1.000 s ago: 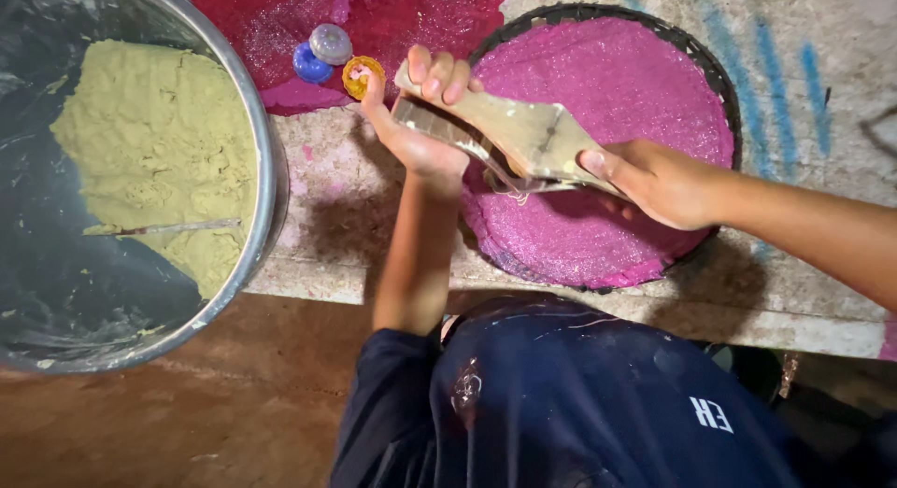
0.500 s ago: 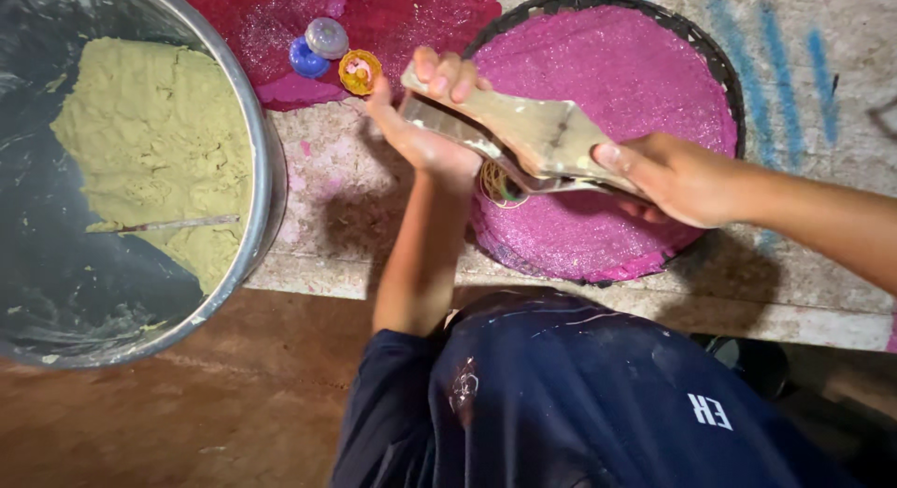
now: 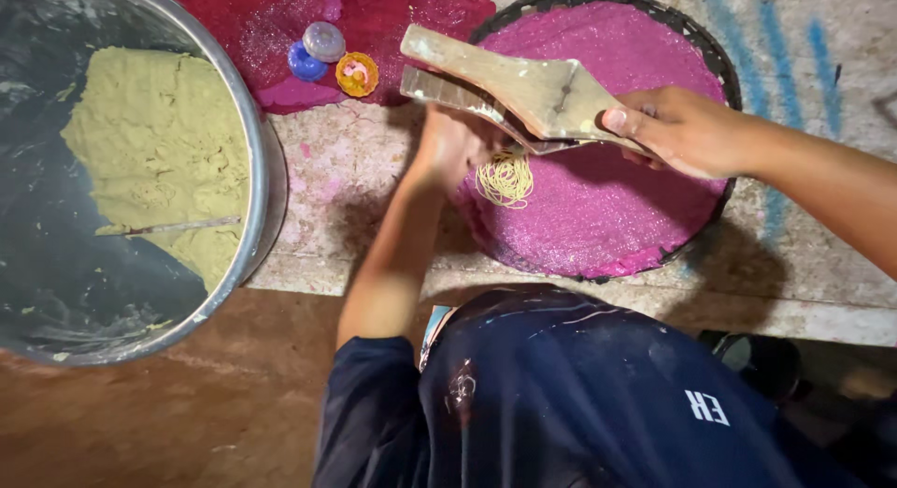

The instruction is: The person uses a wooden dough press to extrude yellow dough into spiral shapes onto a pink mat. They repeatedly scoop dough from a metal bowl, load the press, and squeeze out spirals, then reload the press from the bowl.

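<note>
Worn stone counter (image 3: 374,170), brown floor below. We note left hand (image 3: 453,147) gripping wooden press (image 3: 523,91) from beneath, fingers hidden. Right hand (image 3: 682,128) closed on press handles. Noodle coil (image 3: 505,178) just under fingers on pink round tray (image 3: 607,217). Steel bowl (image 3: 252,170) of dough (image 3: 159,161) well left.

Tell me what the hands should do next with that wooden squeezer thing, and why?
Probably squeeze on while circling the wooden press outward. The right hand grips its handles, the left hand steadies it underneath, and only a small coil of thin yellow strands lies on the pink round tray, leaving plenty of bare mat around it.
</note>
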